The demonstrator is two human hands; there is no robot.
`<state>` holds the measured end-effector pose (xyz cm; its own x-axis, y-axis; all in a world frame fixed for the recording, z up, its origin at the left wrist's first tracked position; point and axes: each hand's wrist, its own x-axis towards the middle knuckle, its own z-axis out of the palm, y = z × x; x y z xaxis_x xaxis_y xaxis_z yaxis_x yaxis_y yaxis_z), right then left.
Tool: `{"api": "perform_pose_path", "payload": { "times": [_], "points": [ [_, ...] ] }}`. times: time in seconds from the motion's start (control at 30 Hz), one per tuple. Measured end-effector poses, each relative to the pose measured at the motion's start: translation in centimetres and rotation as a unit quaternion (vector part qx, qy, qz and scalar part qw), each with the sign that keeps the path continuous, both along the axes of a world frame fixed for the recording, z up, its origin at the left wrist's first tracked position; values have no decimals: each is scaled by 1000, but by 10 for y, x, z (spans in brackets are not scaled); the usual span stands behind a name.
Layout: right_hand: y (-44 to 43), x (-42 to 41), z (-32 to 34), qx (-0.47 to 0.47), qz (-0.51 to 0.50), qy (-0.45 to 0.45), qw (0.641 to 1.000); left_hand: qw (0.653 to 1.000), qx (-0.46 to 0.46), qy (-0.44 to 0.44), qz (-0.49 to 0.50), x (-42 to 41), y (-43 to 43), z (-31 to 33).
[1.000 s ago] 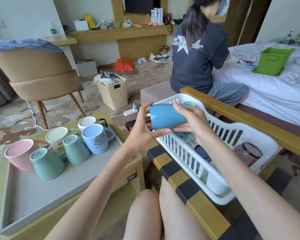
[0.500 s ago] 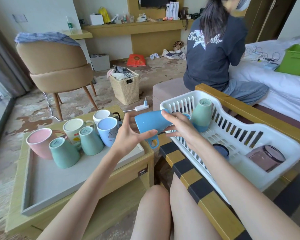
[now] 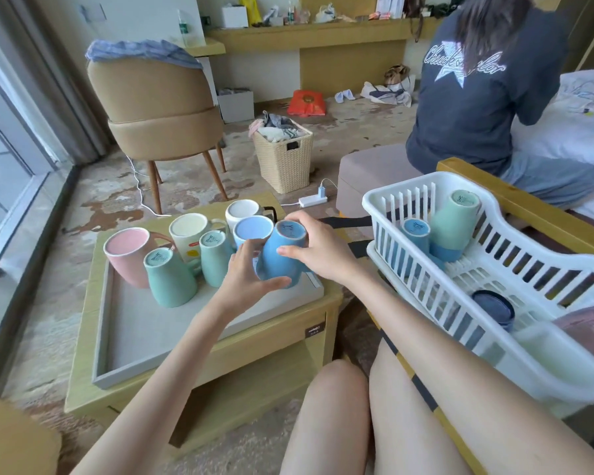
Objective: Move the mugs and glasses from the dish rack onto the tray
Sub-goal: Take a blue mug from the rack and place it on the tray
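Observation:
Both my hands hold a blue mug upside down over the right end of the grey tray. My left hand grips its lower side and my right hand wraps its upper part. Several mugs stand on the tray behind it: a pink one, two green ones, a cream one, a white one and a pale blue one. The white dish rack at right holds a green mug, a small blue mug, a dark cup and a purple glass.
The tray lies on a low wooden table. A tan chair and a wicker basket stand behind it. A person in a dark shirt sits at the back right by a bed. My bare knees are below.
Both hands carried the blue mug leftward from the dish rack to the tray and turned it from lying sideways to base up.

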<state>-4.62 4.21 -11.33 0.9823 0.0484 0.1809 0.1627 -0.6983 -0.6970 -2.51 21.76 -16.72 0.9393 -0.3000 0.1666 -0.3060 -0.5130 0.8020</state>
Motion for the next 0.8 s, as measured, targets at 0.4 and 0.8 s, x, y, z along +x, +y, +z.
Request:
{"api": "perform_pose_path", "payload": {
  "times": [0.4, 0.8],
  "points": [
    [24, 23, -40, -86, 30, 12, 996, 996, 7, 8, 89, 4, 7, -48],
    [19, 25, -66, -18, 42, 8, 999, 994, 52, 23, 95, 5, 6, -53]
  ]
}}
